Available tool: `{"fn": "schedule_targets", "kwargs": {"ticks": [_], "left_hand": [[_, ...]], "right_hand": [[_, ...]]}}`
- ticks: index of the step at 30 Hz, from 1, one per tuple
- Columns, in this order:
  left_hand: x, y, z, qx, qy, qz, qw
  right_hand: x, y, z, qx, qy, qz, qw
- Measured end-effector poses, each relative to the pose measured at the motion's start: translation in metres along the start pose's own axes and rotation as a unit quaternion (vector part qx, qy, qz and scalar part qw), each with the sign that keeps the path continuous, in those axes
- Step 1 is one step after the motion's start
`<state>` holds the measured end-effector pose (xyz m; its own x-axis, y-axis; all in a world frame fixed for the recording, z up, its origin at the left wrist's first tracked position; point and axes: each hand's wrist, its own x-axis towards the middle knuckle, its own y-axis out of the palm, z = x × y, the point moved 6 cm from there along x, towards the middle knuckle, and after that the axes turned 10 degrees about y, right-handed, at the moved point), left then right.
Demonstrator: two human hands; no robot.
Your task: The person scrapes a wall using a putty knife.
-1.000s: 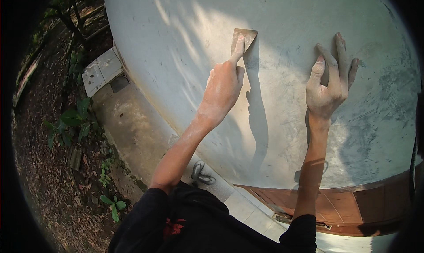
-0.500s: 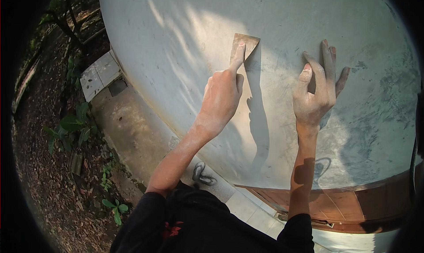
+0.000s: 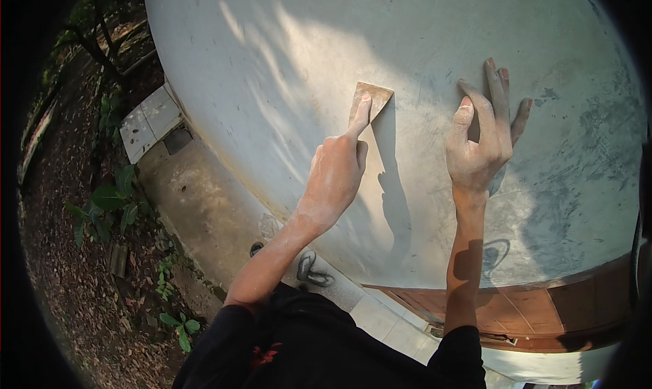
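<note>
Left grip (image 3: 334, 173) holds a scraper (image 3: 379, 94) flaring beyond its extended finger (image 3: 360, 113).

Appears to be outdoors, at the side of a home or similar building (image 3: 305, 22). Shows a pale grey plastered wall (image 3: 424, 178) dappled with sunlight, reddish-brown wooden panels (image 3: 526, 311) beside it, a stained tan concrete strip (image 3: 197, 192) and square white tiles (image 3: 160, 114) along its edge; opens onto dark-brown, leaf-strewn earth (image 3: 61, 287) with broad-leaved green plants (image 3: 109, 197).
</note>
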<state>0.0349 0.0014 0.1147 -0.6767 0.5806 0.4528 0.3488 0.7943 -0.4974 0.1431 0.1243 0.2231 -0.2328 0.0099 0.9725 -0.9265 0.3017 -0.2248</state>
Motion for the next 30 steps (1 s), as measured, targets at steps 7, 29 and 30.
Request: {"fn": "schedule_targets", "kwargs": {"ticks": [7,29,30], "left_hand": [[-0.002,0.002,0.001,-0.009,-0.001,-0.011,1.0],[-0.007,0.015,0.011,0.032,0.005,-0.016,0.999],[-0.004,0.011,0.008,0.032,0.004,-0.015,0.999]], "right_hand": [[0.001,0.0,0.004,0.011,0.01,0.001,1.0],[-0.006,0.0,-0.002,0.023,0.005,0.026,0.999],[-0.007,-0.002,-0.001,0.024,0.006,0.028,0.999]]}}
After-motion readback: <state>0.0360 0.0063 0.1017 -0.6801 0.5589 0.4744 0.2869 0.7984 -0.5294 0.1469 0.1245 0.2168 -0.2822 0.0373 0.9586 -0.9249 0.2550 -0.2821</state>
